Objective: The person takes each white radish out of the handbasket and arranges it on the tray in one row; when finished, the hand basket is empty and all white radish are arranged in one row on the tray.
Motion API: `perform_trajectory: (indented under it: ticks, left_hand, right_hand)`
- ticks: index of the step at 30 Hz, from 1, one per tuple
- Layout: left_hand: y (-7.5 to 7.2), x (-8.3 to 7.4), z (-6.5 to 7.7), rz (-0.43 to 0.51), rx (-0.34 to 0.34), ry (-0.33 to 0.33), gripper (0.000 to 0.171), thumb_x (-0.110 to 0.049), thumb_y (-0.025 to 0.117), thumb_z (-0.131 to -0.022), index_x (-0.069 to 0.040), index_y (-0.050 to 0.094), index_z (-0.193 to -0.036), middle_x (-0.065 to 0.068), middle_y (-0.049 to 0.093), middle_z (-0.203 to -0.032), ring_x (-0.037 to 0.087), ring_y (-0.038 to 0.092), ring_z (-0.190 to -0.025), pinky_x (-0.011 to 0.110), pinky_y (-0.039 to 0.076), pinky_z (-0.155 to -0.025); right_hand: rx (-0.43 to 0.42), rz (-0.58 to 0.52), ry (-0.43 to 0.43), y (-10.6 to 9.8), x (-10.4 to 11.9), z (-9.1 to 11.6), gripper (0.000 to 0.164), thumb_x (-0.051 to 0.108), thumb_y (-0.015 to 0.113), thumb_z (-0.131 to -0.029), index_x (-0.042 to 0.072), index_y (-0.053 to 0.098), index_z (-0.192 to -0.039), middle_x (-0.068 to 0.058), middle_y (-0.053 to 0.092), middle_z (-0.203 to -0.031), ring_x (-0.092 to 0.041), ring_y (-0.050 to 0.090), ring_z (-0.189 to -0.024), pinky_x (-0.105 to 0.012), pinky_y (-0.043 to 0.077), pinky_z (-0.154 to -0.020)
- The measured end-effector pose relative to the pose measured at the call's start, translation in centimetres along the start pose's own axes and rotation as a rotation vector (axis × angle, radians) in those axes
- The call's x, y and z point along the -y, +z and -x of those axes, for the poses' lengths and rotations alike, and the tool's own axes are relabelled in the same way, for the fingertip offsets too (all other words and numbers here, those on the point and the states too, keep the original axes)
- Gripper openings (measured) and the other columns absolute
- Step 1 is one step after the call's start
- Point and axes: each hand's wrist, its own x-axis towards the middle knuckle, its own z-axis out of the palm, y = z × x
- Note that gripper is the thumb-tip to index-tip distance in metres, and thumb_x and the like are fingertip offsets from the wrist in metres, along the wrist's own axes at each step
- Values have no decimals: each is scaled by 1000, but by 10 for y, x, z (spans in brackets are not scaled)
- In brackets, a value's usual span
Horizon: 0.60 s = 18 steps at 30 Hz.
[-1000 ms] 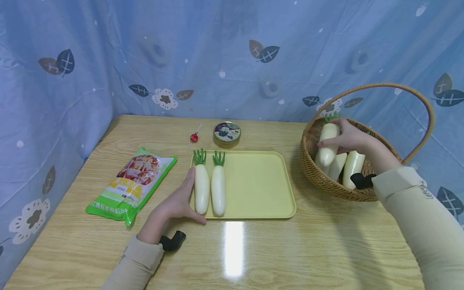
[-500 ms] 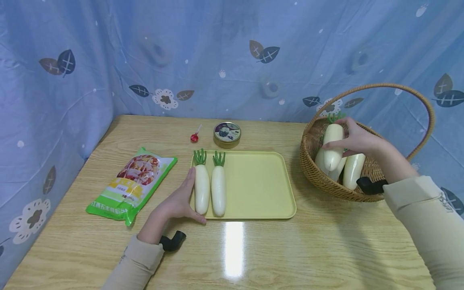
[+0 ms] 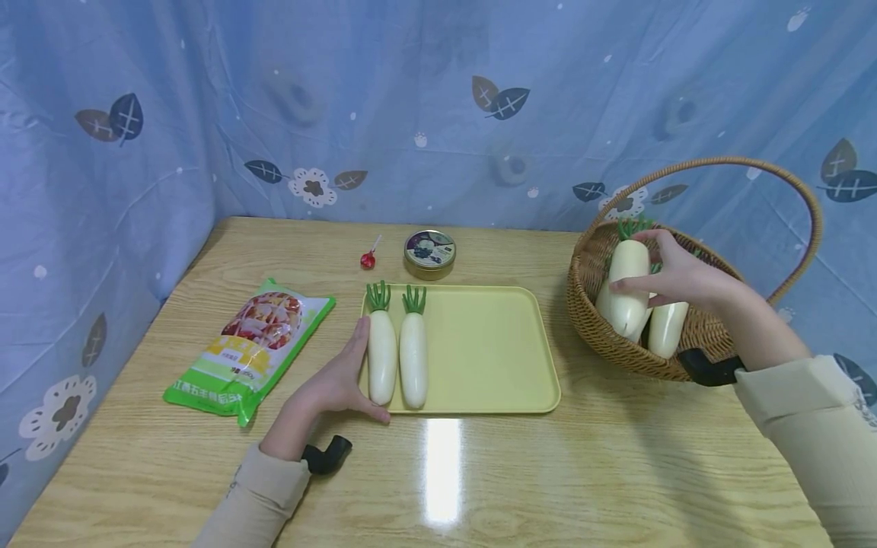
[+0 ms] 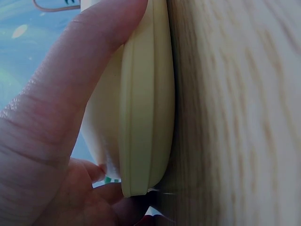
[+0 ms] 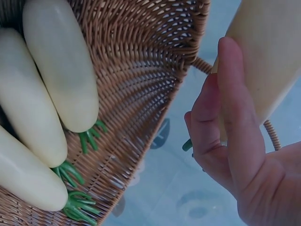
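My left hand (image 3: 336, 377) holds the left front corner of the yellow tray (image 3: 486, 350), thumb on the front edge and fingers along the left side. In the left wrist view the thumb (image 4: 70, 61) lies against the tray's rim (image 4: 141, 108). Two white radishes with green tops, a left one (image 3: 382, 358) and a right one (image 3: 413, 361), lie side by side on the tray. My right hand (image 3: 678, 274) grips another white radish (image 3: 628, 285) above the wicker basket (image 3: 596, 335), its green top pointing away. Several more radishes (image 5: 61, 66) lie in the basket.
The basket's tall arched handle (image 3: 726, 161) rises over its right part. A green-and-white food packet (image 3: 250, 346) lies left of the tray. Behind the tray are a round tin (image 3: 429, 255) and a red lollipop (image 3: 368, 260). A blue patterned curtain (image 3: 425, 114) closes off the back.
My right hand, with the radish in it, has shifted slightly right and toward me over the basket. The left hand and the tray have stayed in place.
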Motion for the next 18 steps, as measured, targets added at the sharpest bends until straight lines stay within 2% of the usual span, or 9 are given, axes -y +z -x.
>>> perform_trajectory:
  ticks: [6,10,14,18]
  left_hand:
    - [0,1,0,-1,-1,-2,150,-40,90,-45,1,-16,-142,22,-14,-149,34,-6,-136,47,9,-109]
    - [0,0,0,0,-2,2,150,-40,90,-44,1,-15,-142,23,-13,-149,34,-5,-136,47,9,-109]
    - [-1,0,0,-4,-2,4,150,-40,90,-44,2,-15,-142,23,-13,-149,34,-5,-136,47,9,-109]
    - [-1,0,0,-8,-2,3,150,-40,90,-44,2,-15,-142,23,-13,-149,34,-5,-136,47,9,-109]
  right_hand:
    - [-12,14,-5,4,0,7,92,24,62,-88,2,-9,-142,-35,15,-133,-49,38,-112,-48,52,-75]
    - [-21,4,-19,7,-1,14,91,23,62,-88,4,-9,-142,-34,14,-133,-48,41,-109,-48,52,-73]
    - [-31,4,-39,11,-1,20,90,22,61,-88,5,-8,-142,-34,14,-134,-51,43,-109,-48,52,-71]
    - [-35,-10,-36,16,0,25,91,22,62,-87,8,-9,-142,-36,10,-137,-54,40,-113,-48,52,-70]
